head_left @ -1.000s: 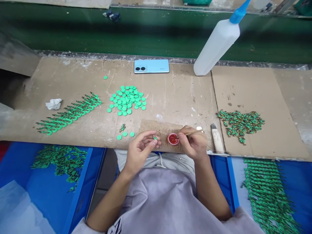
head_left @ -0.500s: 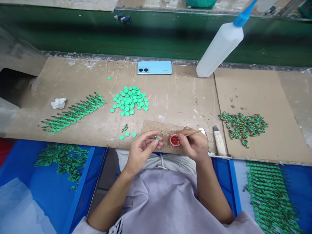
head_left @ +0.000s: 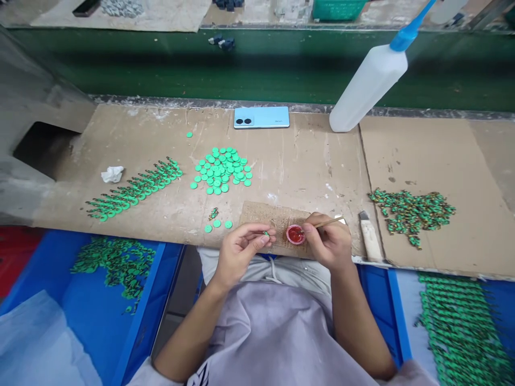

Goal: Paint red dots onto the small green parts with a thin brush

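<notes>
My left hand (head_left: 240, 251) pinches a small green-and-gold piece (head_left: 266, 233) between thumb and fingertips; its exact kind is too small to make out. In my right hand (head_left: 330, 244) is a thin wooden stick (head_left: 332, 220), its lower end at the small round cup of red liquid (head_left: 296, 234). Whether that end carries bristles I cannot tell. The cup stands on a speckled cardboard piece (head_left: 257, 213) between my hands. Just left of my left hand lie loose green discs (head_left: 217, 223) and a few green-and-gold pieces (head_left: 213, 214).
Beyond are a pile of green discs (head_left: 219, 170), a slanting row of discs with figures (head_left: 134, 193), crumpled tissue (head_left: 112, 174) and a phone (head_left: 261, 117). To the right are a knife (head_left: 370, 236), small pieces (head_left: 418, 210) and a tall bottle (head_left: 368, 88). Blue bins (head_left: 155, 284) flank me.
The view has tilted up and shifted left, so everything sits lower and further right. The stick stays at the red cup, and my left hand still pinches the small piece.
</notes>
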`<act>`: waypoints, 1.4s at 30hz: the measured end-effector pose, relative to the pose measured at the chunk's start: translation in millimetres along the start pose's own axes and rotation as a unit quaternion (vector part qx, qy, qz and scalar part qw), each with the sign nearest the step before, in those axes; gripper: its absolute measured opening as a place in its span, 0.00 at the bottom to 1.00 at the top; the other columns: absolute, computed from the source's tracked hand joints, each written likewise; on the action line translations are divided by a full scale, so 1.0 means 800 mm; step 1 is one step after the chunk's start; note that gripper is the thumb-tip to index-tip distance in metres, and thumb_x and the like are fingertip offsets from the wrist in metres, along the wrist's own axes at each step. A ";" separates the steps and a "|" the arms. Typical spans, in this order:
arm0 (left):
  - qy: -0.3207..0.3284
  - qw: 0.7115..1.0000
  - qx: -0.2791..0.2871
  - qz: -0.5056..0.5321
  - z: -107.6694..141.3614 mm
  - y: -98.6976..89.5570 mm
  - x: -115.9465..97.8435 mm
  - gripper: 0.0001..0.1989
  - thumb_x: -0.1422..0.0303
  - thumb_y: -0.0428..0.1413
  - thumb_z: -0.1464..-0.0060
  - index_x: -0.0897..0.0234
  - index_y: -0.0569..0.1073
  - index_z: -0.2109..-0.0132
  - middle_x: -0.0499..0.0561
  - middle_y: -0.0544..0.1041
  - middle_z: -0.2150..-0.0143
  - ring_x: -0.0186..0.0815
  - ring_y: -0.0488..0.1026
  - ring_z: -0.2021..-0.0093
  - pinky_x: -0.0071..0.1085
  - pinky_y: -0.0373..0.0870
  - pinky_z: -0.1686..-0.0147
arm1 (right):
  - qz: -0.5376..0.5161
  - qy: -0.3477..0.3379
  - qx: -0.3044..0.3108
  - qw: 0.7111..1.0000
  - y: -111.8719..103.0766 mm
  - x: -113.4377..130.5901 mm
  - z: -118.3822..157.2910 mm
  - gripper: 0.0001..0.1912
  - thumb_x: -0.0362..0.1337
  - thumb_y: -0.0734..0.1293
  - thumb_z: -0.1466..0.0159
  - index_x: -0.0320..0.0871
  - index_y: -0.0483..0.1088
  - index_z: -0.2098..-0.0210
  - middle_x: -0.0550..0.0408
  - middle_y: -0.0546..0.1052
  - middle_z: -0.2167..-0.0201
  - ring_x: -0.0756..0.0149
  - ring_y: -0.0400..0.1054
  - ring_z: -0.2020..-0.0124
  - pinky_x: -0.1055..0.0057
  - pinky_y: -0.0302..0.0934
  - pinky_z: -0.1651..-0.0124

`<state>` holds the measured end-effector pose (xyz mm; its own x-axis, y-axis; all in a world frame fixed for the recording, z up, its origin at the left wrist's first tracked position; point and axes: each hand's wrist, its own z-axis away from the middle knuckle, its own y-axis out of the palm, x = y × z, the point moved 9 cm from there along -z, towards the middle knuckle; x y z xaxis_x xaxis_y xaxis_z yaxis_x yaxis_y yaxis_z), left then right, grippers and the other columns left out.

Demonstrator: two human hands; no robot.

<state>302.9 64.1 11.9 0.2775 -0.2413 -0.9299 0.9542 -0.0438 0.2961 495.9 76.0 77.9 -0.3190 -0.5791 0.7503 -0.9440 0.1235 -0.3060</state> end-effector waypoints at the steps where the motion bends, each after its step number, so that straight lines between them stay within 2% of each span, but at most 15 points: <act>1: 0.005 1.000 0.002 -0.008 0.000 0.001 -0.002 0.12 0.62 0.71 0.46 0.65 0.84 0.59 0.57 0.88 0.59 0.41 0.87 0.60 0.33 0.86 0.59 | -0.002 0.002 -0.006 1.000 -0.002 -0.001 0.002 0.11 0.30 0.68 0.31 0.44 0.74 0.71 0.54 0.78 0.76 0.64 0.73 0.78 0.70 0.65 0.77; 4: 0.023 1.000 0.005 -0.015 0.000 0.002 -0.006 0.10 0.63 0.72 0.48 0.64 0.84 0.62 0.54 0.86 0.62 0.40 0.86 0.62 0.31 0.85 0.61 | -0.009 0.004 -0.037 0.999 -0.010 -0.006 0.008 0.10 0.34 0.67 0.29 0.44 0.74 0.68 0.55 0.76 0.78 0.64 0.71 0.78 0.69 0.64 0.76; 7: 0.009 1.000 -0.003 0.008 0.000 0.000 -0.001 0.13 0.61 0.73 0.49 0.64 0.84 0.60 0.53 0.86 0.63 0.41 0.87 0.62 0.31 0.85 0.63 | -0.019 0.008 -0.067 0.998 -0.017 -0.013 0.017 0.09 0.36 0.67 0.28 0.45 0.73 0.66 0.56 0.75 0.77 0.64 0.71 0.78 0.68 0.65 0.75; 14: 0.004 1.000 -0.007 0.021 0.002 0.000 0.005 0.13 0.60 0.73 0.50 0.64 0.84 0.61 0.52 0.85 0.66 0.40 0.86 0.65 0.31 0.84 0.65 | -0.048 0.018 -0.102 0.993 -0.025 -0.022 0.031 0.06 0.36 0.68 0.28 0.44 0.74 0.62 0.56 0.77 0.75 0.64 0.71 0.77 0.67 0.66 0.74; 16: 0.028 1.000 -0.006 -0.008 0.005 0.000 0.001 0.10 0.62 0.71 0.47 0.63 0.84 0.61 0.53 0.85 0.64 0.39 0.85 0.65 0.32 0.83 0.65 | -0.044 0.019 -0.108 0.993 -0.028 -0.023 0.032 0.05 0.35 0.68 0.28 0.44 0.75 0.62 0.55 0.79 0.72 0.65 0.72 0.76 0.67 0.67 0.73; 18: 0.085 0.992 -0.017 -0.088 0.011 -0.003 -0.014 0.05 0.65 0.68 0.43 0.61 0.85 0.60 0.54 0.85 0.61 0.39 0.84 0.62 0.33 0.82 0.62 | -0.028 0.019 -0.105 0.994 -0.028 -0.025 0.033 0.05 0.35 0.69 0.29 0.44 0.76 0.62 0.55 0.80 0.71 0.63 0.74 0.75 0.66 0.69 0.72; 20: 0.158 0.967 -0.039 -0.198 0.020 -0.010 -0.035 0.04 0.69 0.65 0.39 0.59 0.85 0.59 0.55 0.85 0.59 0.40 0.83 0.58 0.34 0.80 0.57 | -0.010 0.017 -0.108 0.994 -0.030 -0.026 0.035 0.05 0.35 0.70 0.30 0.44 0.77 0.63 0.55 0.80 0.72 0.63 0.74 0.75 0.66 0.69 0.73; 23: 0.230 0.911 -0.087 -0.331 0.034 -0.032 -0.063 0.08 0.73 0.61 0.37 0.59 0.84 0.55 0.55 0.84 0.57 0.40 0.81 0.55 0.35 0.77 0.53 | 0.003 0.016 -0.108 0.994 -0.031 -0.029 0.039 0.04 0.35 0.71 0.31 0.44 0.78 0.64 0.55 0.80 0.73 0.62 0.75 0.76 0.66 0.69 0.73; 25: 0.244 0.884 -0.134 -0.375 0.041 -0.058 -0.076 0.08 0.74 0.58 0.36 0.60 0.82 0.56 0.55 0.82 0.58 0.40 0.79 0.56 0.33 0.75 0.56 | 0.017 0.016 -0.111 0.994 -0.032 -0.030 0.041 0.04 0.35 0.72 0.31 0.44 0.79 0.63 0.54 0.81 0.72 0.61 0.75 0.75 0.65 0.69 0.73; 27: 0.237 0.870 -0.180 -0.392 0.045 -0.085 -0.082 0.09 0.75 0.54 0.35 0.61 0.78 0.59 0.52 0.79 0.62 0.37 0.77 0.61 0.31 0.72 0.61 | 0.023 0.013 -0.114 0.993 -0.032 -0.029 0.041 0.04 0.36 0.72 0.31 0.45 0.79 0.63 0.54 0.81 0.71 0.60 0.75 0.73 0.65 0.70 0.72; 29: 0.213 0.865 -0.188 -0.413 0.043 -0.099 -0.080 0.10 0.75 0.49 0.34 0.61 0.75 0.60 0.48 0.76 0.67 0.34 0.73 0.68 0.29 0.69 0.66 | 0.007 0.005 -0.106 0.994 -0.030 -0.026 0.039 0.04 0.35 0.71 0.30 0.45 0.79 0.62 0.54 0.81 0.71 0.61 0.76 0.73 0.66 0.70 0.73; 33: 0.170 0.846 -0.128 -0.490 0.031 -0.089 -0.068 0.11 0.71 0.48 0.31 0.63 0.76 0.54 0.45 0.73 0.72 0.32 0.70 0.73 0.28 0.66 0.69 | -0.018 -0.007 -0.091 0.996 -0.027 -0.022 0.035 0.03 0.32 0.70 0.30 0.44 0.78 0.61 0.55 0.80 0.72 0.63 0.75 0.76 0.68 0.68 0.76; 38: 0.163 0.776 -0.094 -0.601 0.021 -0.074 -0.061 0.11 0.68 0.59 0.33 0.61 0.79 0.46 0.49 0.76 0.63 0.34 0.75 0.67 0.29 0.69 0.66 | -0.030 0.019 -0.081 0.996 -0.025 -0.028 0.037 0.04 0.33 0.69 0.29 0.45 0.77 0.61 0.55 0.80 0.71 0.62 0.75 0.75 0.67 0.68 0.76; 40: 0.154 0.769 -0.093 -0.614 0.019 -0.077 -0.058 0.10 0.69 0.60 0.34 0.59 0.81 0.47 0.50 0.76 0.61 0.34 0.77 0.66 0.29 0.70 0.65 | -0.037 0.004 -0.079 0.996 -0.025 -0.025 0.036 0.04 0.31 0.69 0.30 0.45 0.76 0.60 0.55 0.80 0.71 0.63 0.75 0.75 0.67 0.68 0.76; 42: 0.146 0.773 -0.098 -0.609 0.017 -0.082 -0.057 0.08 0.70 0.61 0.34 0.59 0.81 0.49 0.50 0.77 0.60 0.34 0.78 0.65 0.29 0.72 0.63 | -0.037 -0.010 -0.080 0.996 -0.024 -0.022 0.035 0.04 0.30 0.69 0.30 0.45 0.76 0.59 0.55 0.80 0.71 0.64 0.75 0.75 0.68 0.68 0.76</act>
<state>226.2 65.1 37.8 -0.8547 0.0936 -0.5106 0.5179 0.0876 -0.8509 522.0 61.0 54.2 -0.2478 -0.6067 0.7553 -0.9667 0.2063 -0.1515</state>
